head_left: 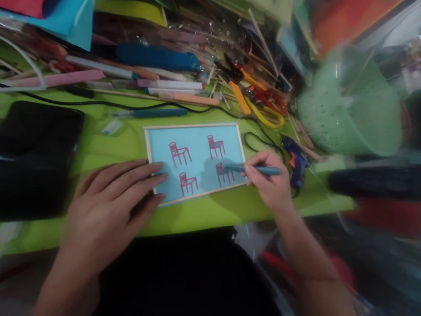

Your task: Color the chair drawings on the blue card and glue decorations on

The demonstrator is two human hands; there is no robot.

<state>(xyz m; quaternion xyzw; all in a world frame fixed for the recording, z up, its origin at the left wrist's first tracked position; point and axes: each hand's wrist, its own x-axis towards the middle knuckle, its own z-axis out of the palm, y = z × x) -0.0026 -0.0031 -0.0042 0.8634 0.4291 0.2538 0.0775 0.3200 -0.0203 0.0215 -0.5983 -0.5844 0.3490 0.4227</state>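
Note:
A light blue card (201,146) with a thin wooden frame lies on the green table. Several chairs are drawn on it in dark red lines, and the seats of the two on the right look filled with a darker tone. My left hand (114,202) rests flat, fingers stretched, with its fingertips on the card's left edge. Pinched in my right hand (270,177) is a teal pen (261,169), its tip at the lower right chair drawing (225,172). The right hand sits at the card's right edge.
A black tablet-like device (27,155) lies at the left. Behind the card are several markers (176,89), a black cable, yellow-handled scissors (266,115) and orange-handled pliers (240,95). To the right are a blue glue gun (296,162) and a green basket (350,105).

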